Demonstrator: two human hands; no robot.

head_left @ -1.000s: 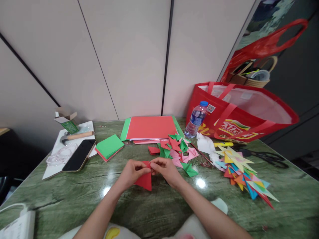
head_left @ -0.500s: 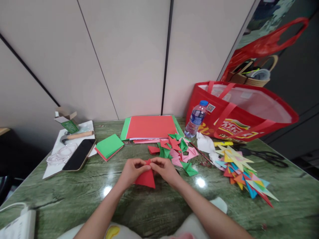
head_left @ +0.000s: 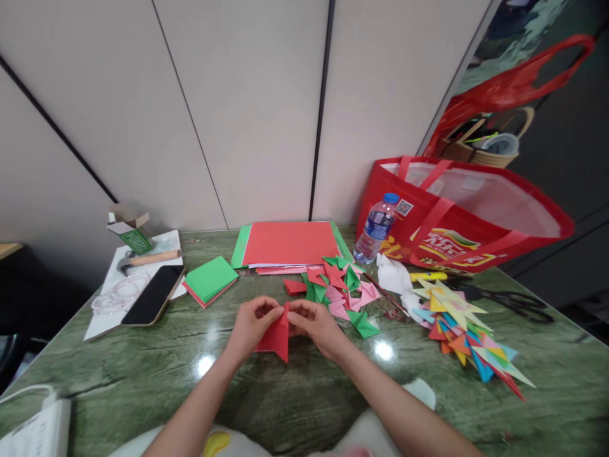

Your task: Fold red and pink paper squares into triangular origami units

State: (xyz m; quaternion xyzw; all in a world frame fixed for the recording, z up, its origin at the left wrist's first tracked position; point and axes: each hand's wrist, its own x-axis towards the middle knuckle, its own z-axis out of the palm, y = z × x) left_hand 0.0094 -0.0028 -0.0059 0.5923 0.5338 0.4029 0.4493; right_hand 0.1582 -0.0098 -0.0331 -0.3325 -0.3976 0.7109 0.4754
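A piece of red paper (head_left: 277,339), partly folded, is held up between both hands in the middle of the table. My left hand (head_left: 257,320) pinches its upper left part between thumb and fingers. The fingertips of my right hand (head_left: 311,320) grip the top right edge, close to the left thumb. The paper hangs below the fingers with a crease running down to a point at the bottom. Just beyond my right hand lies a heap of folded red, green and pink paper pieces (head_left: 335,285).
Behind are stacked red and green sheets (head_left: 290,242). Left lie small green squares (head_left: 210,279), a phone (head_left: 153,296) and a hammer-like tool (head_left: 155,258). To the right stand a water bottle (head_left: 375,230) and red bag (head_left: 457,216), with colourful folded papers (head_left: 469,336) and scissors (head_left: 516,301) nearby.
The red paper has turned between my fingers and now shows a crease down its right side. Both hands keep nearly the same place; the view has shifted slightly.
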